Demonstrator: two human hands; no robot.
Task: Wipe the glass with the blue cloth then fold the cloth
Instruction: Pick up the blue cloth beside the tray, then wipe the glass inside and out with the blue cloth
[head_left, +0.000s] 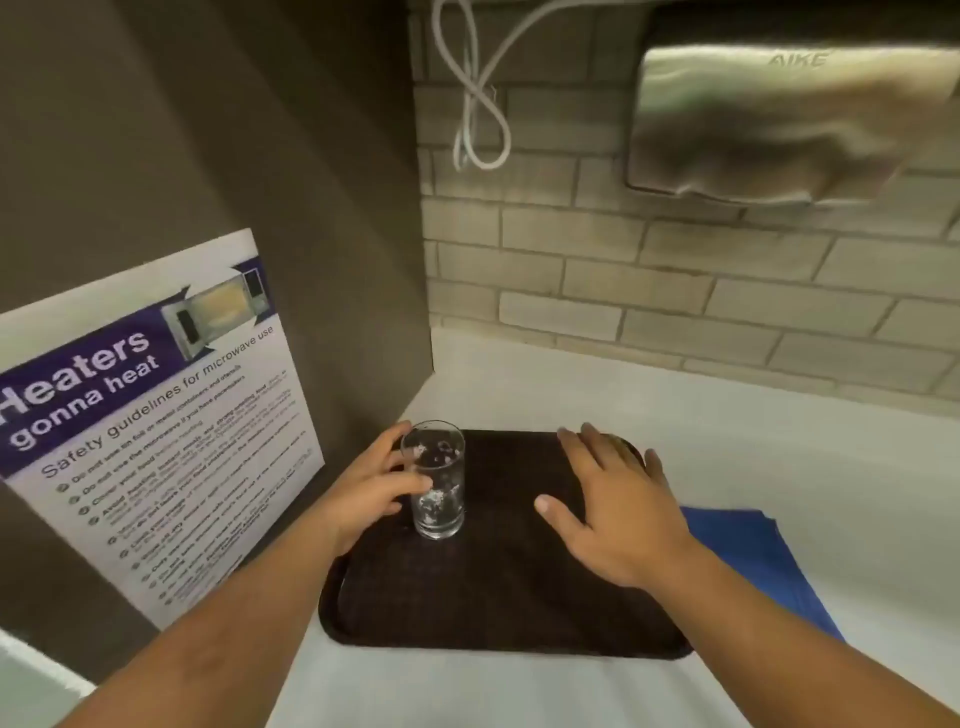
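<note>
A dark brown tray (498, 613) sits on a white desk (753, 441) in a corner, with a microwave safety poster (156, 415) on the brown panel to the left, grey brick tiles behind, a looped white cable (478, 104) and a steel wall dispenser (779, 119) above. The blue cloth (763, 561) lies flat on the desk just beside the tray's right edge, partly hidden by the right forearm. The glass (436, 480) stands upright on the tray's left part. The left hand (369, 493) curls loosely around it, fingers seemingly touching. The right hand (613, 514) hovers spread, empty, above the tray.
</note>
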